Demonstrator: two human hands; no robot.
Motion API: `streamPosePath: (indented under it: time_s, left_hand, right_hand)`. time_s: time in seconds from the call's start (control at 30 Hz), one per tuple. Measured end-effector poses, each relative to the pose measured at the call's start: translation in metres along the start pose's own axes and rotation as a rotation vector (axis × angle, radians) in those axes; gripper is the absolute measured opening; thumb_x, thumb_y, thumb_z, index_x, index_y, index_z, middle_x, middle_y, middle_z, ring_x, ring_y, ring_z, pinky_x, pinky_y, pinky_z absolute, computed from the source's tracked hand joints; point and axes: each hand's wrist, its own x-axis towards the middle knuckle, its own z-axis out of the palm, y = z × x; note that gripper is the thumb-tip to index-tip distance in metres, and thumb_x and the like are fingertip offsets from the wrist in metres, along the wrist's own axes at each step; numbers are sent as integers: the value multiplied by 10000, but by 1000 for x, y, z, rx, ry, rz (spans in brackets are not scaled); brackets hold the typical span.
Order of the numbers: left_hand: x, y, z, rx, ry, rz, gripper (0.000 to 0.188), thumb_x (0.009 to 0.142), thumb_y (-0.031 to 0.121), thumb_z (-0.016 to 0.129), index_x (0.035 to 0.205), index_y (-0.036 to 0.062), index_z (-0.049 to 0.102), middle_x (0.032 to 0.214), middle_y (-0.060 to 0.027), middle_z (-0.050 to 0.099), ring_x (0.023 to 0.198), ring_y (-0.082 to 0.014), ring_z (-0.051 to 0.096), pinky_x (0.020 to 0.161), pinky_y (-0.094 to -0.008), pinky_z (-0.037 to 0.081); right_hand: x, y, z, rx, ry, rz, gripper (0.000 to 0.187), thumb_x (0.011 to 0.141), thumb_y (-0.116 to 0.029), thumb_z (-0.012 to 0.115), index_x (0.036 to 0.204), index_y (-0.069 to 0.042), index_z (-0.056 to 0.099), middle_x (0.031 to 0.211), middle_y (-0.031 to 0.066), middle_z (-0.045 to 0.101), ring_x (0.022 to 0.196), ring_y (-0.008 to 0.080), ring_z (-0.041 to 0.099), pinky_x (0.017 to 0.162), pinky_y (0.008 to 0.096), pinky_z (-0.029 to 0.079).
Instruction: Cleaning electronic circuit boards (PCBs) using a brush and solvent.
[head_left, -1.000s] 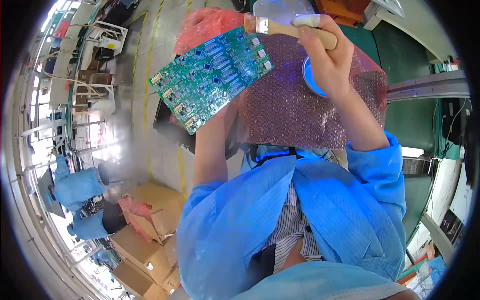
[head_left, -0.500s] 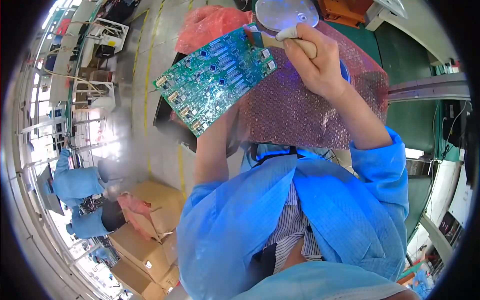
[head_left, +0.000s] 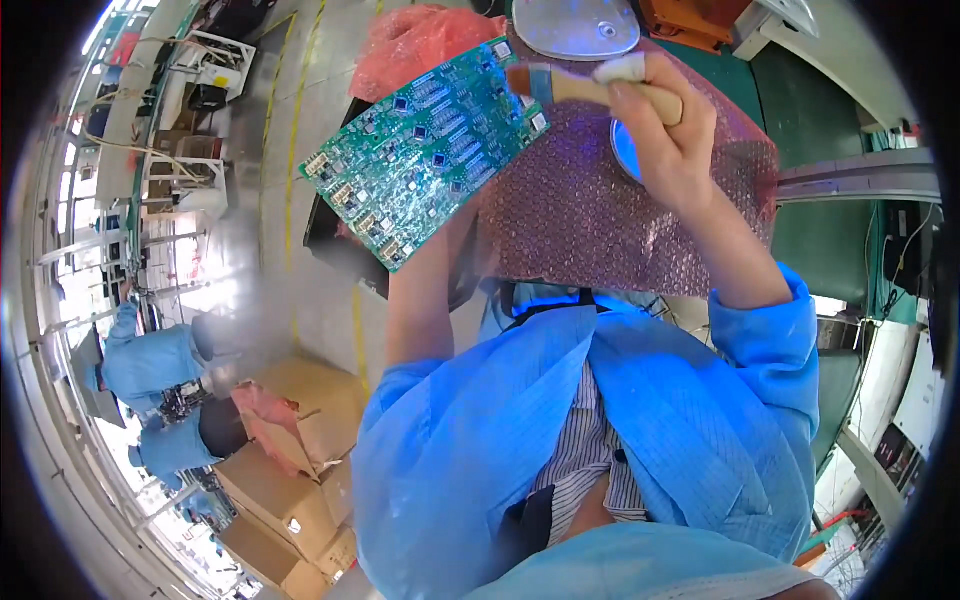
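Note:
A green circuit board [head_left: 425,150] with several blue-looking chips and white connectors is held tilted over the bench. My left forearm [head_left: 420,310] runs up beneath it; the board hides the left hand that supports it. My right hand [head_left: 680,150], with a white cover on one fingertip, is closed round the wooden handle of a flat brush [head_left: 578,88]. The brush's reddish-brown bristles meet or overlap the board's right end, near its white square parts. Under the right hand, a round vessel [head_left: 624,150] glows blue and is partly hidden.
Pink bubble wrap [head_left: 590,230] covers the surface below the board, with a crumpled red bubble bag [head_left: 425,50] beyond. A pale round-cornered plate [head_left: 575,30] lies at the far side. Cardboard boxes [head_left: 290,480] stand at lower left, near people in blue [head_left: 150,365].
My right hand and the brush have moved right and slightly nearer, uncovering more of the blue-lit vessel. The board has shifted slightly left.

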Motion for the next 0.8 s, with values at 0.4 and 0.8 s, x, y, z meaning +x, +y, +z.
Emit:
streamPosePath:
  time_s: [0.4,0.8]
  left_hand:
    - [7,-6,-25,-131,-179,44,491,850,395,406,1202,52,404,1212,-149,442,1095,-325,430,924,-475,349]
    - [8,5,-25,-110,-1,-20,475,876,358,344,1243,57,353,1267,-153,379,1150,-326,370,950,-470,315]
  right_hand:
    - [14,5,11,-187,-124,-158,107,818,-54,482,881,-3,551,692,13,496,615,59,429,552,200,363]
    - [-31,12,2,-10,-189,206,132,789,-91,480,854,-9,561,695,-5,503,613,42,429,545,183,344]
